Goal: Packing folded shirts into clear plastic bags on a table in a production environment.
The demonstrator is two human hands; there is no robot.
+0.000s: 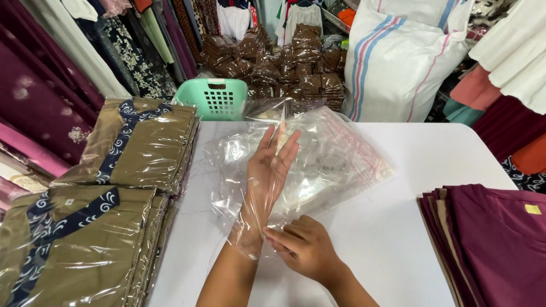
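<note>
My left hand (272, 165) is slid flat inside a clear plastic bag (318, 165) on the white table (409, 227), fingers straight. My right hand (304, 245) pinches the bag's open edge at my left wrist. Bagged olive garments (136, 142) are stacked to my left, maroon folded cloth (495, 239) to my right.

- Thin, clear, glossy plastic bag (318, 165), crinkled.
- Smooth, matt white tabletop (398, 227).
- Olive cloth garments (136, 148), wrapped in shiny film.
- Matt maroon folded cloth stack (495, 244).
- Mint-green plastic basket (213, 98).
</note>
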